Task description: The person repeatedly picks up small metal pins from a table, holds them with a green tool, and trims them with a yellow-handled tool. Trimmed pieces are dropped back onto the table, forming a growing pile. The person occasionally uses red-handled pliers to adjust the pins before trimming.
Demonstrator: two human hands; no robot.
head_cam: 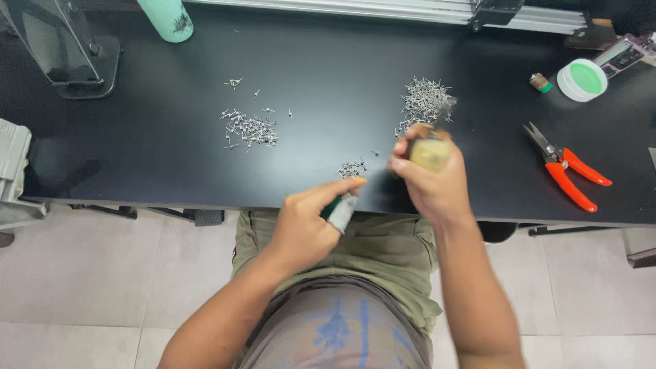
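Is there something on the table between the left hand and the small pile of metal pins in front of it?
Nothing visible: the left hand, holding a small green-and-grey tool, has only bare black table before the small pin pile.

1 head-worn camera looks steeply down, close above the black table (171, 150).

Two heaps of pins on the table (137, 143): scattered pins (249, 128) left of centre, dense pile (425, 101) to the right, small cluster (352, 167) near the front edge between. Snips (566, 167) at right; round tin (581, 80) behind them; bottle (167, 18) far left.
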